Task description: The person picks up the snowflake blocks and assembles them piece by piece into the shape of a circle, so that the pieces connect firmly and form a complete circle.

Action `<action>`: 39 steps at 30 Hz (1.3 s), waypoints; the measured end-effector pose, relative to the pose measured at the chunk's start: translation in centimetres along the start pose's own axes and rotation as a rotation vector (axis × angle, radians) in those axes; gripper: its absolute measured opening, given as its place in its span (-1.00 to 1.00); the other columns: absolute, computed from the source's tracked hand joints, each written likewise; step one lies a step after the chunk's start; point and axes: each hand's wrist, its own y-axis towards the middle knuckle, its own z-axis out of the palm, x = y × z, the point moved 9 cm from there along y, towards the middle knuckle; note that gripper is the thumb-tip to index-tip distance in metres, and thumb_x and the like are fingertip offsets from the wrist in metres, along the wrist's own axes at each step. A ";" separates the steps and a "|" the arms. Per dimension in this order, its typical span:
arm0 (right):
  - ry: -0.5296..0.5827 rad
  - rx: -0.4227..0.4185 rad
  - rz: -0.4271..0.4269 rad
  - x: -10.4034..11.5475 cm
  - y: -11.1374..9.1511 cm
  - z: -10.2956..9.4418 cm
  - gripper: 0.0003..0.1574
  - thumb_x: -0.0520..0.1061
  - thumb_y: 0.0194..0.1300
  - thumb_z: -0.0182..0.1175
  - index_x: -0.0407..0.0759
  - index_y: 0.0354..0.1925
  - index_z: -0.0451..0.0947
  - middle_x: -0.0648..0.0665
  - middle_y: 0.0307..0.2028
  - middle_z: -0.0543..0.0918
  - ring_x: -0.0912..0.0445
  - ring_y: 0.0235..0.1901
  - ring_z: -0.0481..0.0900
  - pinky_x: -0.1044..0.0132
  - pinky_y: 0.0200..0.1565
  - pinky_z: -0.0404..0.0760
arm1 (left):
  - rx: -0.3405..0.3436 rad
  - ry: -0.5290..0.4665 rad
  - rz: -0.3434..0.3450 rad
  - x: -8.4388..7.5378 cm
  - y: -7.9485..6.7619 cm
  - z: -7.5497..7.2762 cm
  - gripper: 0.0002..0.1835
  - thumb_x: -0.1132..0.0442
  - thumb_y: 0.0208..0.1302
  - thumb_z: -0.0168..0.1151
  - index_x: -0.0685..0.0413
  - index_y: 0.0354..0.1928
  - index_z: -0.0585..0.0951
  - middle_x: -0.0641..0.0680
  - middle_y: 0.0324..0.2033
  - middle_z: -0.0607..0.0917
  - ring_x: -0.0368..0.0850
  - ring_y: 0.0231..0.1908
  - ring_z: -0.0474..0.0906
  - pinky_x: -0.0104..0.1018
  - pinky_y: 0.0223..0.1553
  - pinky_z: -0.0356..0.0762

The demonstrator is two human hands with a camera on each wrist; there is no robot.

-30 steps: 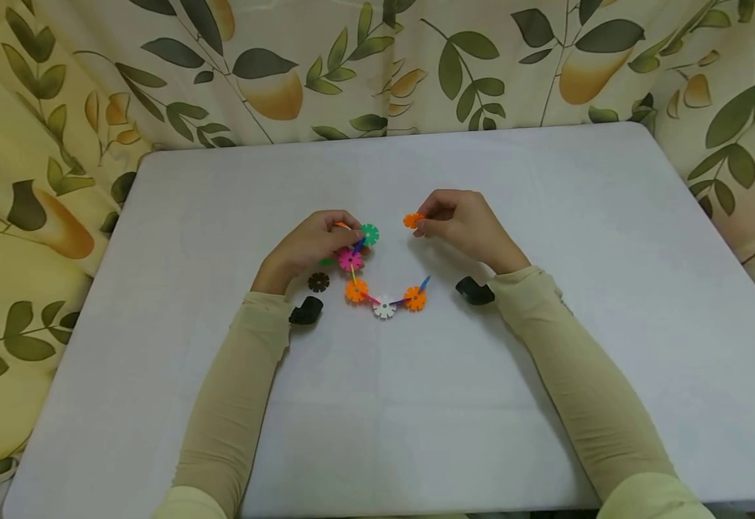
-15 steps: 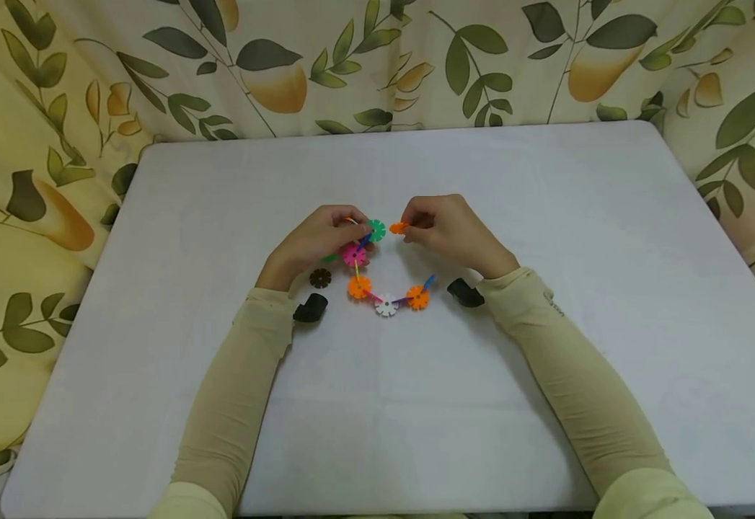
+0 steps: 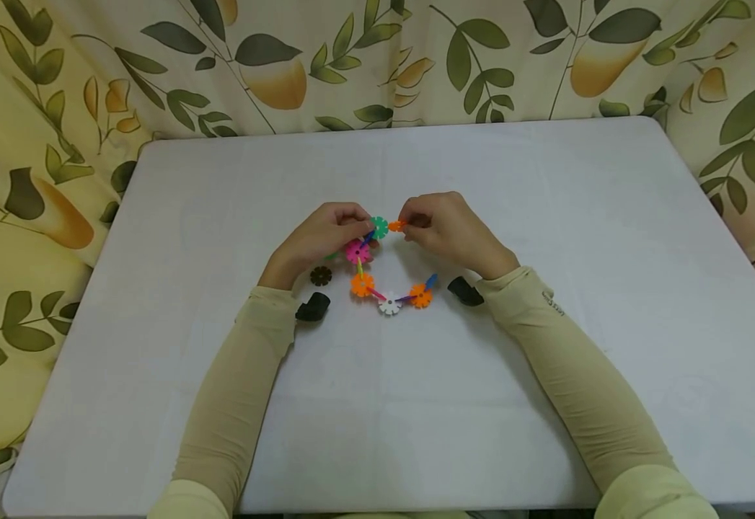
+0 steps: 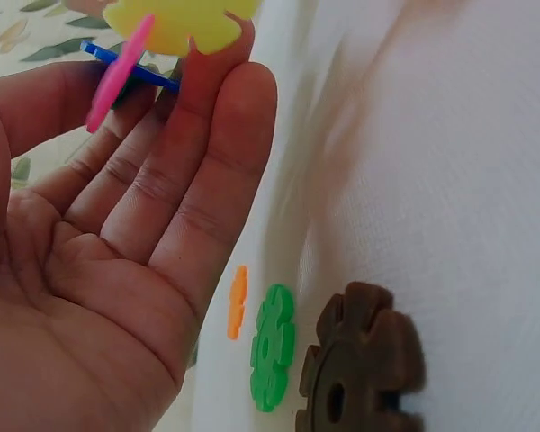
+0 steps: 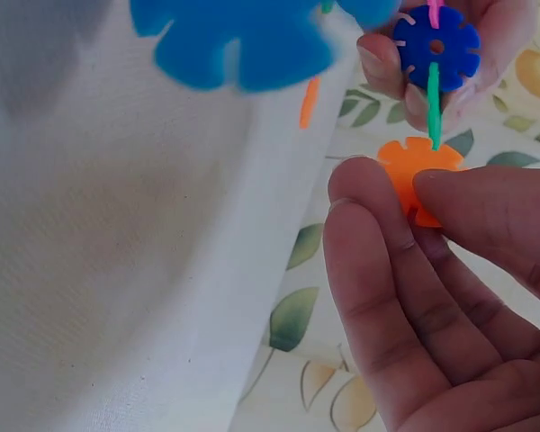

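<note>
Small marking point(image 3: 553, 304) on the right sleeve point(image 3: 585, 371) cannot be read.

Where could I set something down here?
The table is bare outside the left sleeve, outside the right sleeve, between them toward the near edge, and by the curtain. It's crowded around the left hand, right hand, disc chain and brown disc.

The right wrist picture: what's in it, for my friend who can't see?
The right-hand grip pinches an orange notched disc at the edge of a green disc, joined to a dark blue disc in the left-hand grip. A blurry blue disc crosses the top; a leafy curtain is behind.
</note>
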 end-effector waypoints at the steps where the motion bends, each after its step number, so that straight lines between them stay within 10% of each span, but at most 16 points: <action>1: -0.002 -0.002 -0.007 0.1 0.0 0.0 -0.91 -0.44 0.38 0.32 -0.34 -0.23 0.74 -0.22 -0.28 0.80 0.04 -0.30 0.74 0.14 -0.17 0.70 | 0.004 -0.009 -0.002 0.0 0.0 0.1 -0.82 0.22 0.62 0.22 0.18 -0.04 0.71 0.12 -0.23 0.81 -0.13 -0.40 0.55 -0.28 -0.30 0.47; 16: -0.051 -0.090 -0.123 1.7 -0.3 -0.4 -0.82 -0.58 0.28 0.29 -0.39 -0.31 0.71 -0.22 -0.35 0.76 0.00 -0.36 0.71 0.09 -0.23 0.70 | 0.008 -0.188 0.007 -0.5 0.5 1.3 -0.80 0.30 0.66 0.13 0.34 -0.08 0.63 0.27 -0.26 0.80 0.04 -0.33 0.81 -0.21 -0.02 0.74; 39: 0.028 -0.105 -0.153 1.5 0.0 -0.2 -0.93 -0.47 0.33 0.40 -0.37 -0.26 0.75 -0.25 -0.28 0.78 0.04 -0.33 0.73 0.20 -0.20 0.69 | -0.009 -0.151 0.001 -0.4 0.2 0.5 -0.82 0.29 0.57 0.26 0.29 -0.19 0.68 0.15 -0.32 0.78 -0.08 -0.38 0.69 -0.39 -0.28 0.60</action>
